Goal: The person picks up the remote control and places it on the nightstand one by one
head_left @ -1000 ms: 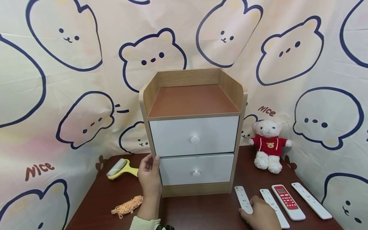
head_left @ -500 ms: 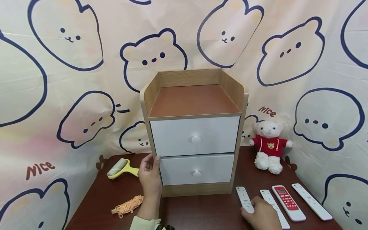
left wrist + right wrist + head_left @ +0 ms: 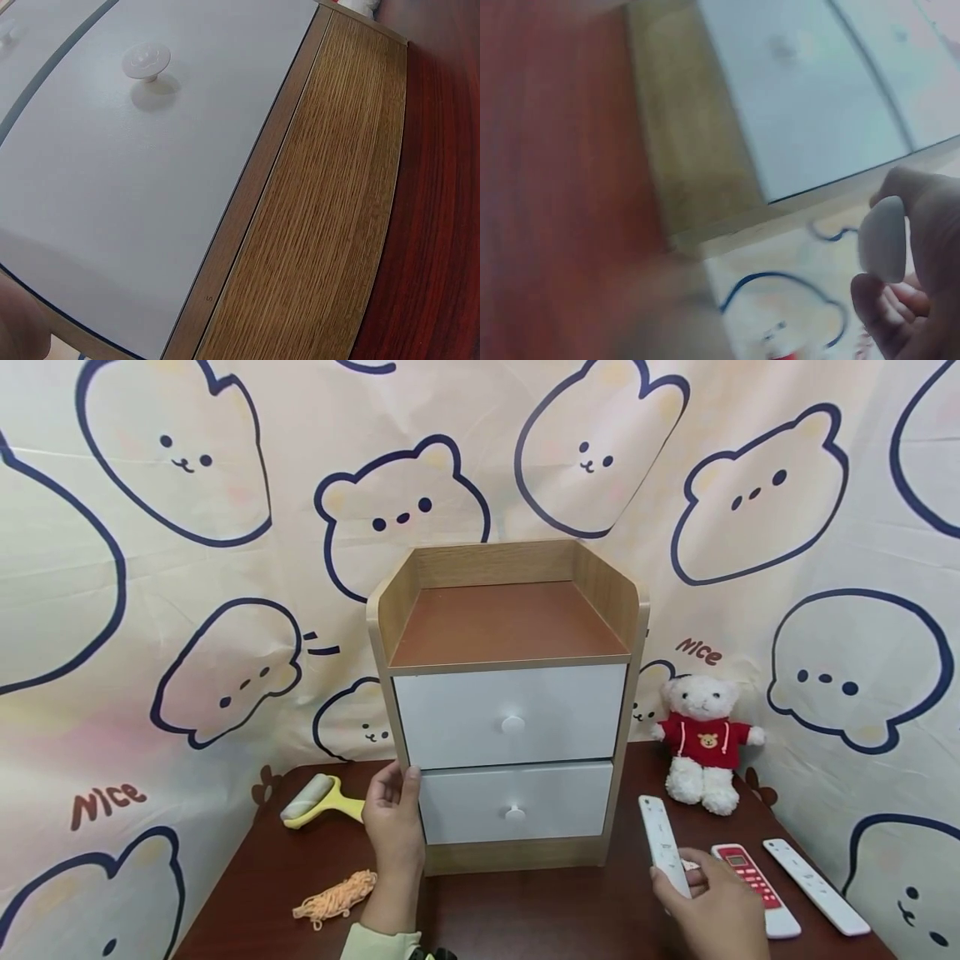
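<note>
Held remote [image 3: 663,847]: caught by its near end in the right hand [image 3: 720,906], between thumb on the left and fingers on the right; reaches forward past the fingertips, leaning slightly left; looks raised from the table [image 3: 517,910], with the face marked by small buttons turned toward the head camera.
Right grip: narrow, closed round the remote's sides; in the right wrist view, shows one rounded white end between the digits, blurred.
Left hand [image 3: 395,827]: holds the front left edge of the cabinet [image 3: 510,625] at lower-drawer height, with thumb on the front edge and bent fingers at the side; well apart from the held remote.
Drawers: both pushed in, upper drawer [image 3: 450,718] above lower drawer [image 3: 465,814], each with a round white knob.
Under the right hand: mostly hidden, a half-covered remote [image 3: 688,865], with only a sliver in sight.
Right of the right hand: partly overlapped, a red-buttoned remote [image 3: 750,870]; farther out, an outer white remote [image 3: 816,887].
Behind the remotes: upright near the backdrop, a white bear [image 3: 703,743] in a red hoodie.
Left of the cabinet: near the left hand, a yellow lint roller [image 3: 322,800]; nearer the camera, an orange yarn bundle [image 3: 335,896].
</note>
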`<state>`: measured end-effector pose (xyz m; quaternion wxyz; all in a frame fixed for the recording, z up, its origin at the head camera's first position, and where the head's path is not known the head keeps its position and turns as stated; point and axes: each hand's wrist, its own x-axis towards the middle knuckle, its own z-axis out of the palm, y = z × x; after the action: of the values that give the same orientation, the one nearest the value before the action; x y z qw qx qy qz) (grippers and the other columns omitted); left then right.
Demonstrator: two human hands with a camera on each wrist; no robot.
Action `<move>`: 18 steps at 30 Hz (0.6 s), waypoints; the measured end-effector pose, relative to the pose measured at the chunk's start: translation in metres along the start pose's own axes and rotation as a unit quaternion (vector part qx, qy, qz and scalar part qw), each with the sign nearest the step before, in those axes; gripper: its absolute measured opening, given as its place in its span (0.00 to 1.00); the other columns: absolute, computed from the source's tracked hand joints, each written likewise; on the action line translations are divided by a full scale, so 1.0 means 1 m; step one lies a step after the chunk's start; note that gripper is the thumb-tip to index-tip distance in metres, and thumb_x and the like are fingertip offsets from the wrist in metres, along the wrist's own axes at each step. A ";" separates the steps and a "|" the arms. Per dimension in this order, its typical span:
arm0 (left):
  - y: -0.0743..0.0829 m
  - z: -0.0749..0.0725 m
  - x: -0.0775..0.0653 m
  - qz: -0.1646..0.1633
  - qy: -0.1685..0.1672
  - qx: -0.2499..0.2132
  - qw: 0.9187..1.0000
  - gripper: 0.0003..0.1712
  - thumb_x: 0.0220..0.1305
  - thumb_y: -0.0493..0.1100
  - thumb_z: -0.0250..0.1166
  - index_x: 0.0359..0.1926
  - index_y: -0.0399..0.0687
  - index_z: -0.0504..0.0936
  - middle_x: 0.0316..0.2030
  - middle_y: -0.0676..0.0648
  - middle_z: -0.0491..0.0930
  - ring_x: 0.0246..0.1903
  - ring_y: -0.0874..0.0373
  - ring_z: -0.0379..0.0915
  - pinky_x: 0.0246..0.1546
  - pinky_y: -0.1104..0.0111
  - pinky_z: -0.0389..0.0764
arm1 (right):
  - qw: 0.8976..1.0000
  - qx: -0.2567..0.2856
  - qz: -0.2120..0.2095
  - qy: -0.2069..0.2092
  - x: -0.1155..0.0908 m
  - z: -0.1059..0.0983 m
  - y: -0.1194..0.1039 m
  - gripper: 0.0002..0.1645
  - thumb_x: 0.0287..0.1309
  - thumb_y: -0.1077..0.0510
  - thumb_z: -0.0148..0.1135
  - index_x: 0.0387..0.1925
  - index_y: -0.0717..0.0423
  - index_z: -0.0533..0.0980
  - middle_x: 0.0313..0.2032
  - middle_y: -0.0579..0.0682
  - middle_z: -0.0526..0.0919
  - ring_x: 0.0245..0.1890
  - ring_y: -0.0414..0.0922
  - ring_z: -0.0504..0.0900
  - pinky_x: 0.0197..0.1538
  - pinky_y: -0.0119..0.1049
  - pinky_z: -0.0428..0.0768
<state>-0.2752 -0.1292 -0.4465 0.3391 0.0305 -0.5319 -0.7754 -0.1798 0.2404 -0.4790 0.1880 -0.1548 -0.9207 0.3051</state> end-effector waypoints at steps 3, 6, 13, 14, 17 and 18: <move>0.000 0.000 0.000 0.002 -0.001 -0.001 1.000 0.17 0.73 0.38 0.73 0.58 0.38 0.83 0.49 0.54 0.85 0.54 0.59 0.80 0.56 0.76 0.82 | 0.996 0.036 -0.029 0.075 -0.008 -0.015 -0.015 0.35 0.50 0.43 0.86 0.54 0.58 0.87 0.32 0.49 0.87 0.30 0.37 0.79 0.33 0.28 0.74; -0.001 0.000 0.000 0.005 -0.002 -0.001 1.000 0.16 0.74 0.38 0.73 0.58 0.38 0.83 0.49 0.53 0.84 0.54 0.60 0.80 0.56 0.77 0.82 | 0.985 0.081 -0.081 0.133 -0.015 -0.027 -0.033 0.31 0.46 0.48 0.89 0.51 0.53 0.88 0.33 0.48 0.88 0.29 0.31 0.78 0.33 0.19 0.73; 0.000 0.000 0.000 0.000 -0.002 -0.002 1.000 0.16 0.74 0.37 0.73 0.58 0.36 0.83 0.49 0.53 0.85 0.55 0.60 0.80 0.56 0.77 0.81 | 0.961 0.147 -0.176 0.157 -0.024 -0.050 -0.079 0.30 0.41 0.57 0.90 0.50 0.49 0.89 0.32 0.42 0.88 0.30 0.28 0.78 0.35 0.15 0.75; 0.000 0.000 0.000 0.000 -0.003 -0.002 1.000 0.16 0.74 0.37 0.73 0.58 0.36 0.83 0.48 0.53 0.85 0.55 0.60 0.80 0.56 0.77 0.81 | 0.958 0.150 -0.188 0.155 -0.025 -0.053 -0.085 0.30 0.41 0.58 0.90 0.50 0.49 0.89 0.32 0.41 0.87 0.30 0.28 0.78 0.35 0.16 0.76; 0.002 0.001 -0.001 0.000 -0.002 -0.003 1.000 0.16 0.74 0.37 0.72 0.58 0.36 0.83 0.48 0.53 0.85 0.54 0.60 0.80 0.56 0.77 0.81 | 0.947 0.159 -0.234 0.155 -0.024 -0.056 -0.101 0.30 0.40 0.59 0.90 0.50 0.50 0.88 0.32 0.39 0.87 0.30 0.29 0.79 0.34 0.17 0.78; 0.002 0.001 -0.001 0.001 -0.001 -0.002 1.000 0.16 0.74 0.37 0.72 0.58 0.36 0.83 0.48 0.53 0.85 0.54 0.61 0.80 0.56 0.77 0.81 | 0.942 0.165 -0.249 0.156 -0.023 -0.057 -0.105 0.30 0.40 0.59 0.90 0.50 0.50 0.88 0.32 0.39 0.86 0.30 0.30 0.79 0.34 0.17 0.79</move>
<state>-0.2736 -0.1288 -0.4445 0.3390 0.0284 -0.5305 -0.7764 -0.1522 0.1789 -0.3773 0.4223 0.0666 -0.8258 0.3678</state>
